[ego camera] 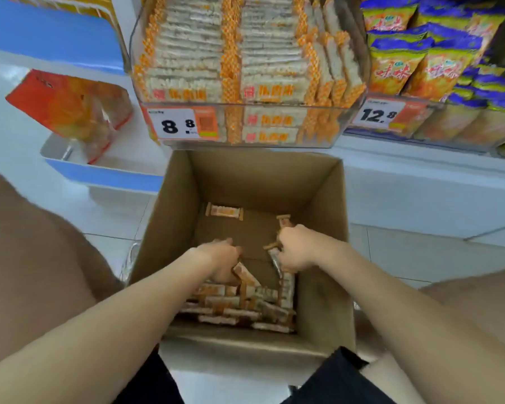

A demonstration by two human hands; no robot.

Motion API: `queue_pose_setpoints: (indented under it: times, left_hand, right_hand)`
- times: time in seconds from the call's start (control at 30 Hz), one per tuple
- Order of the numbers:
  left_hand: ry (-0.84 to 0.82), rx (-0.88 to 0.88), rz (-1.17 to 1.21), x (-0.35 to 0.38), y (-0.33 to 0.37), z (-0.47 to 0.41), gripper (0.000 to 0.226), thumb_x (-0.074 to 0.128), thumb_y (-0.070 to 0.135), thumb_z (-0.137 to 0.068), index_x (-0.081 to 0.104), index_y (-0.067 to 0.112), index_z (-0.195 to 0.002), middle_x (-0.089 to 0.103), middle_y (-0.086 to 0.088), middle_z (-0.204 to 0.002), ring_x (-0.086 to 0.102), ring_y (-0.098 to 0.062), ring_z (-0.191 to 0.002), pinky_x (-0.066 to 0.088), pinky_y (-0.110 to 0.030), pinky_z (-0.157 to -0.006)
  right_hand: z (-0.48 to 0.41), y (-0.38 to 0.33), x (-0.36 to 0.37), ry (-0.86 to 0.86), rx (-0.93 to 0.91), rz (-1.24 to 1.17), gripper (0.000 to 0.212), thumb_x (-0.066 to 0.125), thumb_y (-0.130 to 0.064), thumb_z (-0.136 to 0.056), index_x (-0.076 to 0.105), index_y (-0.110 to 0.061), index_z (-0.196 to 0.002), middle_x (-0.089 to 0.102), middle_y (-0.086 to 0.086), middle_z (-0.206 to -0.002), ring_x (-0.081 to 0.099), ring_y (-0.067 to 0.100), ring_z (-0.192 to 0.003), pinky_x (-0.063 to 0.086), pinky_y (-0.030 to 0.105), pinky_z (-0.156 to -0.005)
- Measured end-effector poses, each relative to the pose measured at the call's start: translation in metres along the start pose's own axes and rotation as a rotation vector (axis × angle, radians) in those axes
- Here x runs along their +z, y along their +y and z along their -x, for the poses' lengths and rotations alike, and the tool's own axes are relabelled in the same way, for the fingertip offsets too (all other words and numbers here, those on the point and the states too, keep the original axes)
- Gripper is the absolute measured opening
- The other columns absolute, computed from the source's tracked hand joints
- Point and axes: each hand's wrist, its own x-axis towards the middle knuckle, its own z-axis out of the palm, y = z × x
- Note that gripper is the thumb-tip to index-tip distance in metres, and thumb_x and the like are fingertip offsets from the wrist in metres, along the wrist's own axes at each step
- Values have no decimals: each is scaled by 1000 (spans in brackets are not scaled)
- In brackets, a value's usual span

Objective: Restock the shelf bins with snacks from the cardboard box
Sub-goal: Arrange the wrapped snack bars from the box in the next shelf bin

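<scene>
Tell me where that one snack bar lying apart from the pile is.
In the head view, the lone snack bar lies on the cardboard box floor by its far wall, left of centre, beyond the left hand.

8.8 price tag [177, 123] | red-orange bag [70, 109] left of it, tilted on blue-edged ledge [99, 174] | 12.8 price tag [379, 113] far right | purple-yellow packets [420, 62] up-right | pale floor tiles [114, 225] below-left
</scene>
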Motion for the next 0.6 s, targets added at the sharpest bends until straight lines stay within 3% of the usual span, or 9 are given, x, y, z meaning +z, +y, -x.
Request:
queue_pose_setpoints:
  times: [0.07, 0.13, 0.2, 0.27, 0.33, 0.43, 0.5, 0.6]
  left_hand:
    - [-103, -79, 58, 26, -9, -14, 103, 77, 46, -90, 13, 25, -167, -4, -12, -174, 8, -48, -157, 32, -59, -122]
    - [-169, -134, 89, 47, -23, -25, 120, 88, 42, -80, 8, 26, -167, -12, -11, -173, 1, -48, -157, 31, -59, -123]
    - [-228, -156, 68, 61, -36, -34, 129, 94, 39, -73, 7, 24, -167, -6, -12, -173, 9, -45, -157, 34, -55, -122]
    - [-285, -150, 59, 70, -47, -42, 130, 96, 34, -72, 8, 21, -167, 4, -12, -173, 19, -41, -156, 36, -50, -121]
    - [-297, -133, 101, 81, -57, -52, 125, 97, 31, -70, 16, 18, -165, 15, -11, -171, 28, -36, -153, 37, -47, -121]
    - [-237, -124, 164, 97, -58, -64, 104, 92, 30, -77, 31, 18, -160, 29, -9, -166, 34, -32, -151, 34, -48, -122]
    - [-195, -126, 212, 103, -55, -71, 88, 89, 24, -81, 40, 17, -154, 37, -9, -161, 41, -31, -145, 40, -44, -118]
    - [-209, -141, 242, 108, -52, -78, 60, 86, 20, -85, 55, 18, -135, 54, -8, -142, 56, -27, -126, 51, -39, -103]
  right_hand:
    - [-19, -4, 26, -107, 34, -102, 23, 61, -30, -99, 58, -8, -103, 63, 11, -104, 66, 25, -83, 57, 33, -64]
    - [-37, -8, 52, -196, 24, -127, 56, 76, -41, -91, 57, -10, -133, 60, 9, -127, 65, 26, -104, 61, 38, -84]
    - [-52, -14, 77, -241, -21, -34, 65, 86, -47, -81, 57, -11, -127, 55, 8, -125, 59, 27, -105, 58, 42, -91]
    - [-67, -20, 95, -277, -63, 78, 54, 88, -40, -82, 56, -12, -115, 54, 7, -116, 58, 26, -95, 57, 40, -80]
    - [-84, -23, 108, -300, -94, 110, 53, 85, -30, -85, 56, -10, -126, 55, 10, -120, 61, 29, -98, 53, 37, -73]
    - [-109, -20, 125, -279, -93, 17, 59, 77, -18, -90, 48, -12, -141, 50, 15, -139, 58, 35, -120, 44, 35, -78]
    - [-124, -14, 139, -256, -32, -28, 58, 74, -20, -94, 46, -14, -144, 46, 13, -146, 53, 35, -131, 40, 38, -81]
    - [-136, -4, 152, -206, -14, -50, 51, 76, -26, -93, 54, -16, -138, 53, 10, -141, 57, 32, -127, 47, 38, -85]
